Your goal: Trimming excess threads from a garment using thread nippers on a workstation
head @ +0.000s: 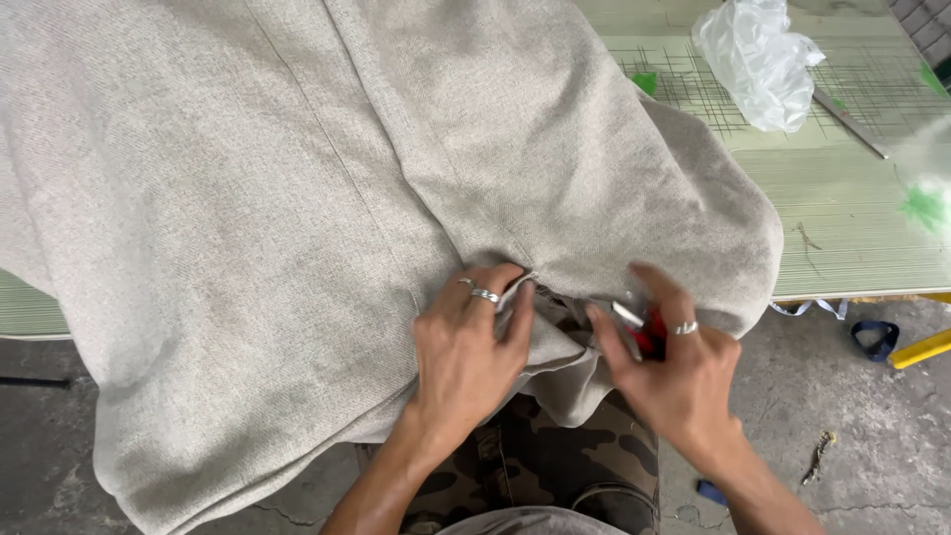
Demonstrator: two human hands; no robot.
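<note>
Nearest the camera, the left hand (466,342) is pinching a folded edge of the beige woven fabric (297,218) between thumb and curled fingers. Just beside it, the right hand (674,362) is gripping small red-handled snips (642,332), forefinger stretched out, its other fingers closed around the handles. The fabric is draping off the near edge of the green table (852,218); it looks soft, limp and fairly heavy, best held by seam or hem. Farther off, a crumpled clear plastic bag (758,59) is lying on the table.
</note>
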